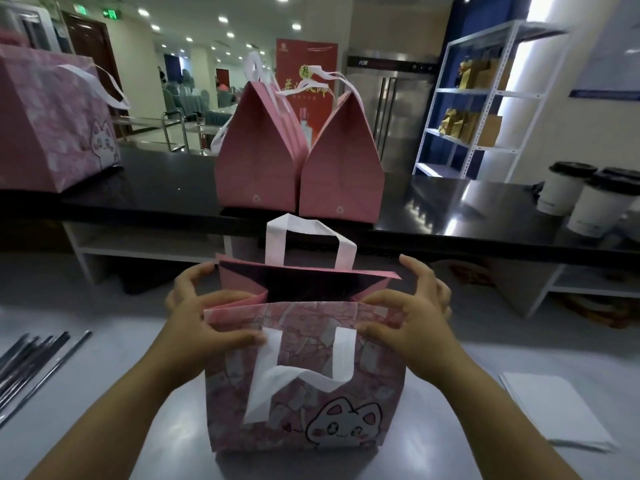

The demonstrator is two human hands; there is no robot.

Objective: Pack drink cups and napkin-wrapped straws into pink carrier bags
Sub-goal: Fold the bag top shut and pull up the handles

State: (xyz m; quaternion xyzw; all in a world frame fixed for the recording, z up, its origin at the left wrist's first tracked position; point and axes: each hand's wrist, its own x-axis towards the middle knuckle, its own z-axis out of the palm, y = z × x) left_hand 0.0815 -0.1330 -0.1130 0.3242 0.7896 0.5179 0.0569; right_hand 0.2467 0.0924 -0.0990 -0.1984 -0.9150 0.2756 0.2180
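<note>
Both hands hold the mouth of a pink carrier bag (374,393), which stands upright near the middle of the grey tabletop (104,341), close to its near edge. The left hand (204,327) pinches the bag's left top corner: its thumb lies across the front panel and its fingers curl round the folded-in side. The right hand (412,327) grips the right top corner the same way, thumb on the front panel and fingers bent behind the rim. The mouth is spread open between the hands, and its inside is dark. One white handle hangs down over the printed cat on the front, while the other stands up at the back.

A bundle of long, thin, dark straws (38,362) lies at the left edge of the tabletop, and a stack of white napkins (554,410) lies at the right edge.

A black counter (156,188) runs across behind the tabletop. On it, straight behind the held bag, stand two closed pink bags (256,161) side by side and touching. A larger pink bag (48,126) sits at the counter's left end, and white cups (564,190) with black lids are at its right end. A metal shelf rack (485,98) stands behind the counter.
</note>
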